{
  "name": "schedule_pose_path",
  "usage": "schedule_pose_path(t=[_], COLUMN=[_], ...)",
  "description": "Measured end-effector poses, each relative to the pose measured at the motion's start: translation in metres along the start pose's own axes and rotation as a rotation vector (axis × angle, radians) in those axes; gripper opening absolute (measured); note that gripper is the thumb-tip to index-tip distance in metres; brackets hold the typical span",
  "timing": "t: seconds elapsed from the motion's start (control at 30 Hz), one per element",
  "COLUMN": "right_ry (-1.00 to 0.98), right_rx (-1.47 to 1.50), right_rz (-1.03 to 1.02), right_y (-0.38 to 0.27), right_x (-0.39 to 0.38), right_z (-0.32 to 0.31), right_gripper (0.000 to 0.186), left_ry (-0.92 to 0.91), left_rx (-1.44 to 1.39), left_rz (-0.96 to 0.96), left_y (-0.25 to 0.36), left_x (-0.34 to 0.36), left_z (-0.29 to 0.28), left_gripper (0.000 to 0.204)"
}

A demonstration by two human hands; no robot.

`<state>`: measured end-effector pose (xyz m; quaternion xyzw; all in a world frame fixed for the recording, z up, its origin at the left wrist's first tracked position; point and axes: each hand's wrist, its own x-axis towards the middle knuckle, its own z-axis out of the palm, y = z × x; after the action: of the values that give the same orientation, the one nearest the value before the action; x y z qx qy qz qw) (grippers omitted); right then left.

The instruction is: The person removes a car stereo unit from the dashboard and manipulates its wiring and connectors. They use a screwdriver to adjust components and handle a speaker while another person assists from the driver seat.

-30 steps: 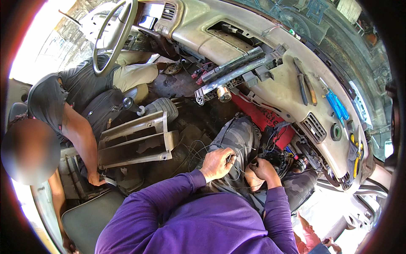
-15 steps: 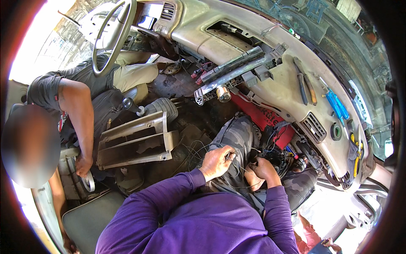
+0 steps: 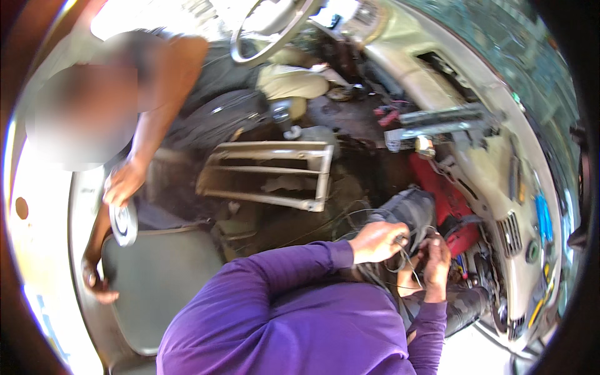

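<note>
My left hand [image 3: 379, 242] is closed in a pinch on a thin wire [image 3: 405, 257] above my camouflage-clad lap. My right hand [image 3: 435, 262] is just to the right, its fingers bent together on the same looping wire. Loose strands trail from my hands to the left, over the dark floor. Some blur hides the exact fingertip contact. My bare foot or ankle shows partly below and between the hands.
A beige panel frame [image 3: 269, 176] lies left of my knees. Another person's hand [image 3: 127, 181] is by a white round thing [image 3: 124, 226] near the grey seat [image 3: 162, 281]. On the dashboard lie pliers [image 3: 514, 175], a blue-handled tool [image 3: 544, 219] and a tape roll [image 3: 532, 251].
The view has swung left, so the scene sits further right. My hands stay close together on the wire, the right one now more upright. The other person has leaned back, an arm raised.
</note>
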<state>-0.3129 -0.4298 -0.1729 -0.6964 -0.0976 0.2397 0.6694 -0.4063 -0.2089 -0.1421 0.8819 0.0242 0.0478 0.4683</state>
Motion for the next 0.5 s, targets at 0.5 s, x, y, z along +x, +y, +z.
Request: schedule_pose_path(t=[0.5], right_ry=[0.053], right_rx=[-0.637], right_rz=[-0.207], right_y=[0.015], right_x=[0.015], right_z=[-0.028], right_gripper=[0.021], left_ry=[-0.279], left_rx=[0.387], left_rz=[0.084], left_y=[0.031], left_x=[0.001], left_z=[0.000], left_gripper=[0.016])
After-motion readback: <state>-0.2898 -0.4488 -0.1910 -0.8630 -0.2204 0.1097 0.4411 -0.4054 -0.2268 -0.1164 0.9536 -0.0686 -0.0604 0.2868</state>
